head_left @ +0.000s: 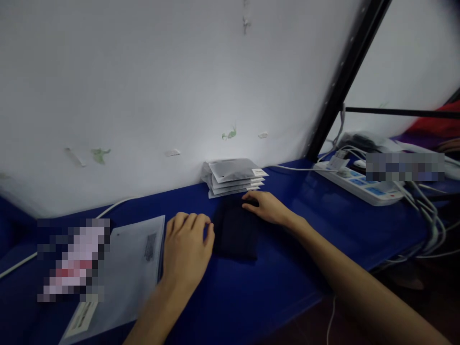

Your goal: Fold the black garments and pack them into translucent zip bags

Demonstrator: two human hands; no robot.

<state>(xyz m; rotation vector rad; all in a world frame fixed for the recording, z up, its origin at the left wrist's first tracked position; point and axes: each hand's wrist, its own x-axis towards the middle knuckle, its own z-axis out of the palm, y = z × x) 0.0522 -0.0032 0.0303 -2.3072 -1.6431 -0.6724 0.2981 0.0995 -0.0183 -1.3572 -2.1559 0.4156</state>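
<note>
A black folded item (pixel 237 235), which looks like cloth, lies flat on the blue tabletop (pixel 287 273). My right hand (pixel 268 207) is at its far right corner, thumb and fingers apart; whether they touch it I cannot tell. To the left, my left hand (pixel 189 247) hovers over or rests on the table with bent, loosely spread fingers and nothing seen in them. It sits between the black item and some flat frosted plastic bags (pixel 132 258) with printed text and a white label. Against the wall is a stack of several filled frosted bags (pixel 235 172) with white labels.
A white power strip (pixel 359 184) with plugs and tangled white cables (pixel 427 215) occupies the right side. A black metal post (pixel 345 86) rises behind it. At left lies a pixelated pinkish object (pixel 74 258), near a white cable (pixel 115 206). The white wall (pixel 143 96) bounds the back.
</note>
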